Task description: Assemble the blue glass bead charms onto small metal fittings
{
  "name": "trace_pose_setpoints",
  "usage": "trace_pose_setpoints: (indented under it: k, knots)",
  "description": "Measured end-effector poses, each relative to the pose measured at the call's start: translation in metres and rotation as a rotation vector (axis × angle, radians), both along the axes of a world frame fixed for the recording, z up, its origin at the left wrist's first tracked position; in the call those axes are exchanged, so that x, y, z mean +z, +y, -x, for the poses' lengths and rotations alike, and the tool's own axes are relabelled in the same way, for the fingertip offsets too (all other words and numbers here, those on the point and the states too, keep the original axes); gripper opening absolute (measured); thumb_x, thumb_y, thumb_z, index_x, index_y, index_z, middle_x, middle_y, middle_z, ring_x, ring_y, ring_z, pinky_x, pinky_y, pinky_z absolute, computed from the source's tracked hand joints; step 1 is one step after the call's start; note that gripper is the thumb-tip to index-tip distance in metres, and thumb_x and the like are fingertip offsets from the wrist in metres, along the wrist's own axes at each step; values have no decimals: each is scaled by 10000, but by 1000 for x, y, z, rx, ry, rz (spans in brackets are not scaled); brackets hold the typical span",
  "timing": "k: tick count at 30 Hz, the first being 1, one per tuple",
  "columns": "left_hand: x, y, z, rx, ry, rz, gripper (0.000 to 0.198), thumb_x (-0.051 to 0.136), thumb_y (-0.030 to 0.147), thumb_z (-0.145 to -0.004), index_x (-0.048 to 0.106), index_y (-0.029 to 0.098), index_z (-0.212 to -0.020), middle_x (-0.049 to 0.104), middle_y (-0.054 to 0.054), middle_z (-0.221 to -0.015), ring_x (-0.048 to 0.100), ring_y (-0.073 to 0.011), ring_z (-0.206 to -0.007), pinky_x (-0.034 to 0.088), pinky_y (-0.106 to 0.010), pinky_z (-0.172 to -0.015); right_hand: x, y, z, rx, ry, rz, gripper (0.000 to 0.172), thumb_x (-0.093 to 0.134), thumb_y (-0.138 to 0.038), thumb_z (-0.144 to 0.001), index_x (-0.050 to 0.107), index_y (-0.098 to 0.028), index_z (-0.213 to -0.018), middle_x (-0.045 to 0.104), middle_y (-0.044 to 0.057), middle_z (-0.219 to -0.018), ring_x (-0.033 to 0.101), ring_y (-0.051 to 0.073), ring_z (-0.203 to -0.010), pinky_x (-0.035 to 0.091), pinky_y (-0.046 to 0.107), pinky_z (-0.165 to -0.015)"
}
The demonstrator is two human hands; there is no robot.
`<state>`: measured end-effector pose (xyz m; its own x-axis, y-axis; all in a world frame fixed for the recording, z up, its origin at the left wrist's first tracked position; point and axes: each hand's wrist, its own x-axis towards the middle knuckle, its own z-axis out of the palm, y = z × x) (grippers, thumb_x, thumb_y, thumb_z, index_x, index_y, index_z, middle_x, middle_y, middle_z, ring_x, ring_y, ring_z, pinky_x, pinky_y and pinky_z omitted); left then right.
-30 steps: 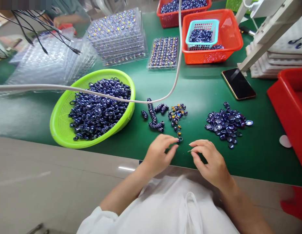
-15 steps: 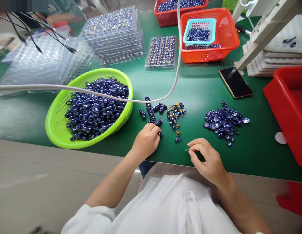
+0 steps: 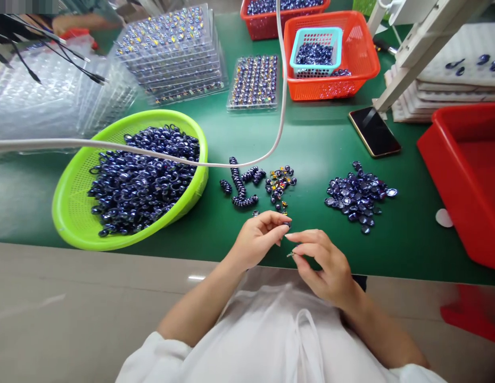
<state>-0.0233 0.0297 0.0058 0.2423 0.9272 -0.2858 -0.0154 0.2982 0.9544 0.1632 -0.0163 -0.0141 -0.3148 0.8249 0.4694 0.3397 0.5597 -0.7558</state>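
My left hand [image 3: 257,238] is pinched on a small dark blue bead near the front edge of the green table [image 3: 215,223]. My right hand [image 3: 323,263] is close beside it, fingertips pinched on a tiny metal piece [image 3: 290,255]. Just beyond the hands lie short stacks of dark blue rings [image 3: 240,183] and a small cluster of blue and yellow beaded pieces [image 3: 279,183]. A loose pile of flat blue glass pieces [image 3: 357,194] lies to the right.
A lime green basket [image 3: 72,213] full of dark blue rings sits at left, with a white cable [image 3: 279,106] crossing above it. Clear trays of beads [image 3: 171,53], orange baskets [image 3: 363,58], a phone [image 3: 374,132] and a red bin [image 3: 467,175] ring the far and right sides.
My left hand went out to the ring stacks, then came back toward my right hand with a bead pinched. My right hand has shifted slightly left. The view has drifted left.
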Motion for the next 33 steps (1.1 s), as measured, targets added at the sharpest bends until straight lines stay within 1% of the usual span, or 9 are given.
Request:
trace_pose_setpoints:
  k: [4,8,12,16,19,22,25,28,33]
  knots:
    - [-3,-2,-14,-7,-137,86,268,799,330,-761,736,132,-928,701,-25,-800,598,-91,-606,524,-217,-585,2,1,-2,-74,-15,22,267,599,-32,-868,571,-241,-1033,697,81,-1178,655,222,-1073,530,417,-899]
    - [-6,-5,-18,-17,-246,177,326,831,351,-743,755,124,-964,725,-32,-778,641,-107,-637,546,-234,-650,1,1,-8,-111,-40,39,263,597,-33,-869,571,-241,-1029,703,77,-1148,659,223,-1062,529,417,-887]
    - [-13,-5,-15,-33,-407,352,337,817,379,-771,770,108,-966,729,-48,-721,676,-125,-635,556,-243,-650,2,2,-11,-85,-62,16,268,611,-26,-840,570,-238,-998,706,76,-1117,658,237,-1032,523,430,-863]
    - [-19,-3,-9,-72,-526,523,291,886,274,-685,773,100,-889,740,-59,-729,687,-124,-624,559,-239,-638,4,5,-13,-17,-38,-26,296,624,-2,-794,567,-237,-964,707,70,-1082,659,236,-998,522,423,-848]
    - [-20,-2,-8,-83,-567,576,310,899,203,-649,782,107,-919,749,-60,-747,696,-125,-636,558,-237,-652,5,6,-15,4,9,28,270,624,-15,-799,575,-241,-940,708,52,-1055,656,227,-994,518,413,-863]
    - [-18,-3,-10,-63,-596,550,334,878,174,-673,789,112,-989,763,-67,-822,696,-117,-672,557,-235,-694,5,4,-15,-127,108,183,186,600,-66,-861,586,-241,-923,695,39,-1030,650,207,-988,512,381,-867]
    - [-16,-8,-16,-35,-607,490,309,854,191,-715,795,127,-1011,771,-78,-921,694,-113,-727,561,-241,-747,5,0,-13,-269,178,323,101,572,-143,-926,588,-239,-897,650,17,-925,628,171,-889,501,321,-807]
    - [-17,-14,-23,21,-548,385,267,832,239,-754,797,163,-1008,773,-73,-958,702,-131,-775,571,-275,-799,6,-3,-8,-282,175,416,108,555,-212,-957,580,-239,-855,617,2,-865,600,153,-813,484,289,-758]
    - [-20,-26,-31,101,-277,85,223,808,322,-786,790,194,-967,786,-69,-990,720,-192,-892,577,-332,-878,4,-3,-1,-314,248,585,119,585,-303,-950,600,-237,-853,605,-13,-779,573,138,-686,468,268,-649]
